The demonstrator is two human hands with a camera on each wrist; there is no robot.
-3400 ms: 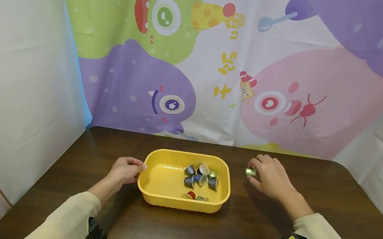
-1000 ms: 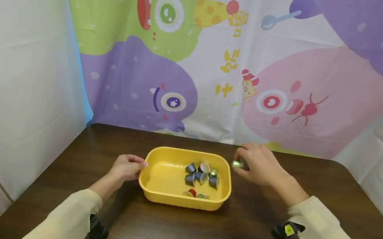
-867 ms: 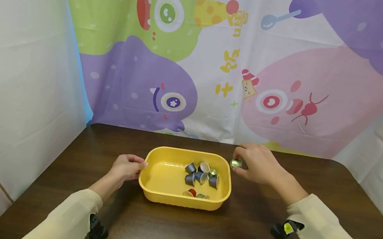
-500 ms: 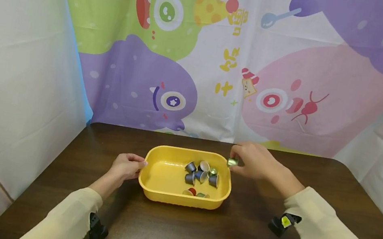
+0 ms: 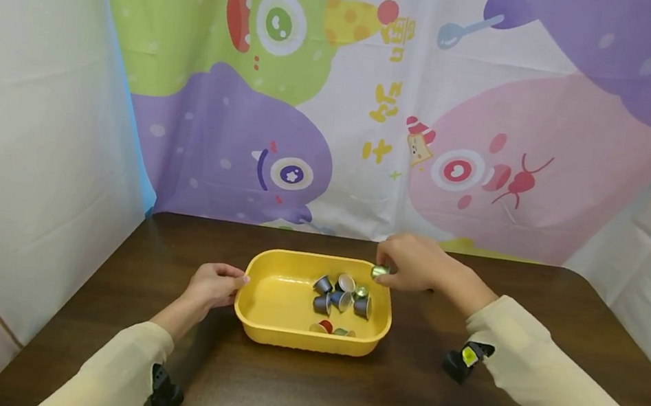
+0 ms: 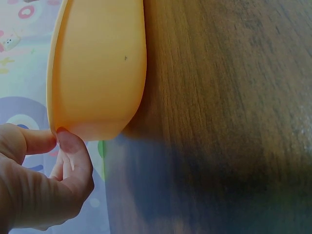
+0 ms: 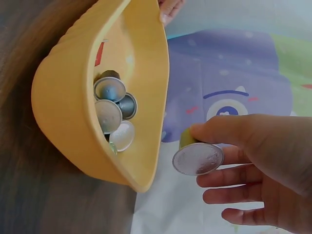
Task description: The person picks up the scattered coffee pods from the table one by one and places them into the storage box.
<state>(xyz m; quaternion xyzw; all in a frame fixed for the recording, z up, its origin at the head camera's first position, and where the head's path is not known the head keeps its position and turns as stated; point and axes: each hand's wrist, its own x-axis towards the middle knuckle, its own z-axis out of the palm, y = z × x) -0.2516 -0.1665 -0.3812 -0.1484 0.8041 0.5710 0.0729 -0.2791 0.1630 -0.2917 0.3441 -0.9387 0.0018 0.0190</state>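
My left hand (image 5: 214,286) pinches the left rim of a yellow plastic tub (image 5: 275,337); in the left wrist view thumb and finger meet at that rim. Between the thumb and fingers of my right hand (image 5: 417,263) is a green coffee capsule (image 5: 380,272), held over the tub's back right corner. The capsule's silver foil lid (image 7: 197,160) faces the right wrist camera. Inside the tub, toward its right side, lie several coffee capsules (image 5: 322,304), mostly dark blue or grey. A red capsule (image 5: 326,326) is near the front wall, partly hidden by it.
The tub stands on a dark brown wooden table (image 5: 285,398). Behind the table hangs a cloth (image 5: 359,187) printed with cartoon monsters, and pale fabric walls (image 5: 31,120) close in the sides.
My right hand has moved left with the green capsule, from the table right of the tub to above its back right corner. The left hand keeps its hold on the rim.
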